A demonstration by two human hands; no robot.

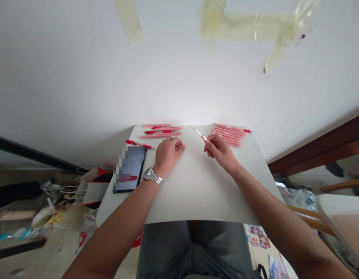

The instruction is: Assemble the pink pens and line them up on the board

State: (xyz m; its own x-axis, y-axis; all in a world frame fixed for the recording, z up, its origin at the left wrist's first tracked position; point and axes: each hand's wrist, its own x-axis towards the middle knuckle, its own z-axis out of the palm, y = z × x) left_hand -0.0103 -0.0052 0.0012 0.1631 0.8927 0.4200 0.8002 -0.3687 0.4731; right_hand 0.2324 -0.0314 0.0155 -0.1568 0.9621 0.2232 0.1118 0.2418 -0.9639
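Yellowed translucent adhesive-tape strips (249,27) adhere to the plain white wall (109,85). A black-edged rectangular smartphone (128,170), image partly pixelated, lies on the table's left side. Left of the table, at floor level: a white-and-orange paper bag (93,192) and a clear, blue-banded plastic bottle (21,233).

No text clearly legible. White labels on pink pens (227,136), far right of bench (196,190): too small. Phone (135,176) screen: partly pixelated, unreadable. Leaflet (257,235) on floor: print too blurred.
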